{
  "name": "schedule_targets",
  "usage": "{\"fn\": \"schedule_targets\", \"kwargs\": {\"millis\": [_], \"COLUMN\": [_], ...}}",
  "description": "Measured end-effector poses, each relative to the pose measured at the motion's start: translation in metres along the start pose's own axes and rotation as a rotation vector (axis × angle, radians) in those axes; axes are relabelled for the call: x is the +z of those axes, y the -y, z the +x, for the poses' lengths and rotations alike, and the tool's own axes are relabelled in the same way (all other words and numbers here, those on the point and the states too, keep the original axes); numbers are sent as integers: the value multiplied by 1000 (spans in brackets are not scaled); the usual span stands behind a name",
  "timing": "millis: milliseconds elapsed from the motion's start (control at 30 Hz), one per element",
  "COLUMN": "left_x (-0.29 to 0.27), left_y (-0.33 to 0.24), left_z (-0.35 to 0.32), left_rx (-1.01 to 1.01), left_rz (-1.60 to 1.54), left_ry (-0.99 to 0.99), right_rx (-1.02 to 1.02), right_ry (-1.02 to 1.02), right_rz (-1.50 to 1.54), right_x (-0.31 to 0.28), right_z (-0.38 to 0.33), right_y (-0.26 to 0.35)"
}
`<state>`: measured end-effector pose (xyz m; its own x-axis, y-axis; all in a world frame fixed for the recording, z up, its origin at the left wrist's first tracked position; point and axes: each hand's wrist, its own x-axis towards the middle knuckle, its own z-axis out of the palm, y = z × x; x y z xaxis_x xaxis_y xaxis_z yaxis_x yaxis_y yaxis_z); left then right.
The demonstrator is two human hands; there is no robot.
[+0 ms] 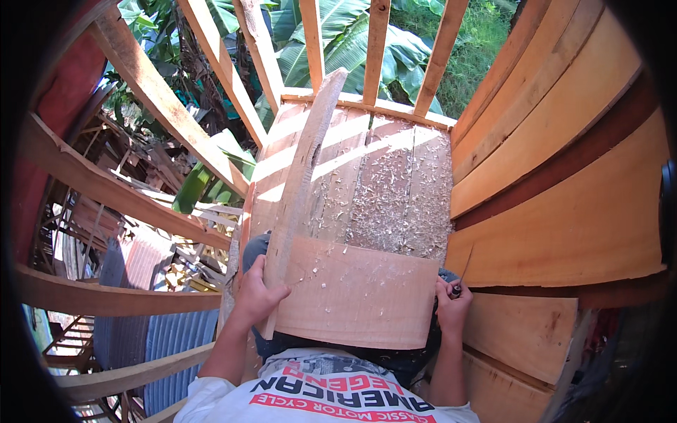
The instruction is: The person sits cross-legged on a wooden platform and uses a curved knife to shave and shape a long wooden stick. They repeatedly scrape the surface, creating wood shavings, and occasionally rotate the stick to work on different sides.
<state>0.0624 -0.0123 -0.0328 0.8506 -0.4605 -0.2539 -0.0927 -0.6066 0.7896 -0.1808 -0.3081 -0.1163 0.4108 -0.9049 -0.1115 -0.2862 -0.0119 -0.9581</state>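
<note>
A wide, pale wooden board [360, 296] lies across my lap, with a few shavings on its face. My left hand [261, 292] is closed round the lower part of a long, rough wooden plank [303, 169], thumb over its face; the plank runs away from me along the board's left side. My right hand [453, 303], at the board's right edge, is closed on a thin, pointed tool [456, 289] with a dark handle. Its slim blade points up and away; its exact kind I cannot make out. Some fingers of both hands are hidden.
Curled shavings [402, 183] cover the plank floor [278, 144] ahead. Wooden slats [211, 49] fence the left and far sides, with banana leaves [331, 42] beyond. Orange-brown wall boards [557, 218] stand close on the right. Corrugated sheets [180, 345] lie outside, lower left.
</note>
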Motion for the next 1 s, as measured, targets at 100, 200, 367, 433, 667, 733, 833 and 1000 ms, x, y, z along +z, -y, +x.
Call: {"fn": "schedule_targets", "kwargs": {"millis": [100, 200, 367, 433, 667, 733, 833, 1000], "left_x": [-1, 7, 12, 13, 25, 25, 29, 27], "left_y": [-19, -23, -53, -63, -84, -88, -88, -83], "left_z": [-4, -6, -6, -3, -4, -8, -12, -16], "left_rx": [-17, 267, 184, 223, 268, 282, 335, 382], "left_rz": [46, 206, 219, 166, 3, -24, 31, 53], "left_ry": [35, -38, 22, 65, 170, 194, 155, 120], "right_rx": [47, 70, -83, -278, -640, -693, -729, -743], "right_ry": [43, -15, 64, 120, 313, 302, 286, 250], "right_rz": [3, 63, -41, -163, -448, -486, -558, -646], "right_x": [-6, -4, -11, -3, 46, 55, 58, 51], "right_z": [3, 3, -1, -7, -30, -30, -31, -31], "right_y": [8, 19, 30, 47, 110, 120, 128, 134]}}
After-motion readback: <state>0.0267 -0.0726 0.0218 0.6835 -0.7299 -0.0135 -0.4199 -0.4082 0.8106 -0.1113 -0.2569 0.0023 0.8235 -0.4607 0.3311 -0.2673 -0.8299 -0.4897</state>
